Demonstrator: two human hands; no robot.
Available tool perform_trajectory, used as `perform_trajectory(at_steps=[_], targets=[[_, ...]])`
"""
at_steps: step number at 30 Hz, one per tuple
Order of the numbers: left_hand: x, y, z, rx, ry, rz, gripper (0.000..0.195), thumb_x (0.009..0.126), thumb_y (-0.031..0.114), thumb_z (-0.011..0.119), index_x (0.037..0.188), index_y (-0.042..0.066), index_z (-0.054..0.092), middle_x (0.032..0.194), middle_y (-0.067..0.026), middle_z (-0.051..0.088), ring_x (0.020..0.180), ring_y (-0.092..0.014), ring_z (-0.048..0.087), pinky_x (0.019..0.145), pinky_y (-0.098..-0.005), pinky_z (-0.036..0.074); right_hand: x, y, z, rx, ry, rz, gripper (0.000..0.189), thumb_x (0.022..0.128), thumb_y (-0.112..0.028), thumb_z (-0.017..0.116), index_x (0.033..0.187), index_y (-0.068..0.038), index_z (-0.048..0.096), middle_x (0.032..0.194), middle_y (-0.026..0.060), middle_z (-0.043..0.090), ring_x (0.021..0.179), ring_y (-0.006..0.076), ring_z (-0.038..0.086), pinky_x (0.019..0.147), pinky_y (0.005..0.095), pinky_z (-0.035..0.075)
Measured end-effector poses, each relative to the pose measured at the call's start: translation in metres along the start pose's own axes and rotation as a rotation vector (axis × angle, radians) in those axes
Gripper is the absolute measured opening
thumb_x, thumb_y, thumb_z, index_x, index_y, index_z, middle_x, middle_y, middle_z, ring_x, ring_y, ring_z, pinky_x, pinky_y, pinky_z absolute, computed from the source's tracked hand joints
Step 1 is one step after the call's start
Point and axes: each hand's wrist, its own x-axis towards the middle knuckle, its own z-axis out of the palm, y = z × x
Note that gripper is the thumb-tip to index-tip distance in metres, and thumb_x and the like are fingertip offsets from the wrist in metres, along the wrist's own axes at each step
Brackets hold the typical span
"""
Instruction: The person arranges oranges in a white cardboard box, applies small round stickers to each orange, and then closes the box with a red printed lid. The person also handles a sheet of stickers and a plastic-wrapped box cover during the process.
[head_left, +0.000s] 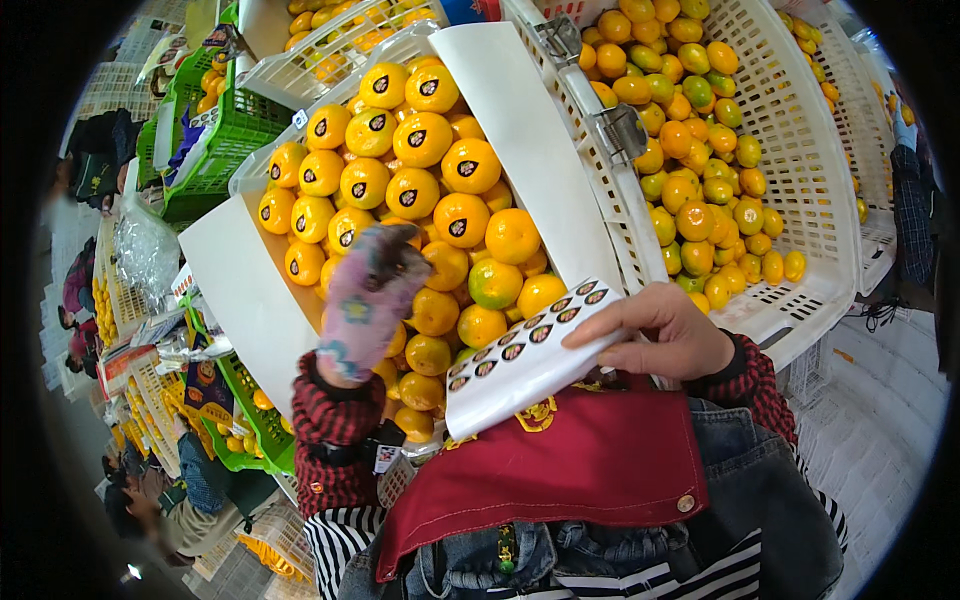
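Observation:
My right hand (660, 334), bare, holds a folded white sheet of stickers (517, 360) with rows of small dark drop-shaped stickers, low over the crate before me. My left hand (375, 300), in a worn pink patterned glove, is blurred above the orange citrus fruits; whether its fingers hold anything cannot be told. Beneath lies a white plastic crate (247, 169) lined with white paper (525, 120) and filled with the fruits. Those at the far and left side, such as one orange fruit (471, 166), bear dark stickers. Several nearer ones, like a greenish-orange fruit (495, 283), show no sticker.
A large white perforated basket (802, 150) of loose citrus stands at the right, beside metal spring clips (619, 135). Green crates (247, 127) and a clear plastic bag (146, 244) are at the left. Several people are farther off at the left; a person's sleeve (911, 217) shows at the far right.

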Motion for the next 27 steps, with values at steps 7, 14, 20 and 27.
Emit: perform_trajectory(at_steps=[7,14,20,27], targets=[[0.006,-0.047,0.021,0.859,0.258,0.552,0.047,0.08,0.002,0.081,0.124,0.006,0.064,0.121,-0.0205,0.065,0.107,-0.041,0.067,0.084,-0.0432,0.057,0.004,0.011,0.016,0.369,0.217,0.058,0.036,0.098,-0.001,0.064,0.135,0.001,0.066,0.131,0.0088,0.07,0.112,0.0138,0.067,0.097,0.0289,0.056],[-0.047,0.002,-0.004,0.06,0.27,0.334,0.06,0.09,0.012,0.079,0.144,0.002,0.055,0.119,-0.0143,0.069,0.107,-0.024,0.068,0.094,-0.0355,0.055,0.001,0.013,0.02,0.259,0.418,-0.072,0.028,0.099,0.002,0.063,0.126,0.002,0.072,0.119,0.0074,0.074,0.104,0.0121,0.07,0.093,0.027,0.057],[-0.092,-0.014,0.035,-0.079,0.022,0.319,0.058,0.087,-0.006,0.077,0.141,-0.001,0.058,0.124,-0.009,0.069,0.109,-0.014,0.066,0.096,-0.0296,0.054,0.001,0.013,0.03,0.171,0.391,-0.046,0.028,0.095,0.005,0.065,0.122,0.004,0.071,0.113,0.0094,0.075,0.101,0.012,0.07,0.091,0.0268,0.056],[-0.102,-0.038,0.036,-0.212,0.103,0.213,0.047,0.085,0.004,0.084,0.127,0.001,0.066,0.116,-0.0082,0.068,0.099,-0.012,0.067,0.086,-0.0277,0.056,0.007,0.014,0.05,-0.188,0.319,-0.183,0.049,0.089,0.0,0.074,0.137,-0.002,0.064,0.129,0.0076,0.068,0.116,0.0134,0.064,0.1,0.0279,0.052]])
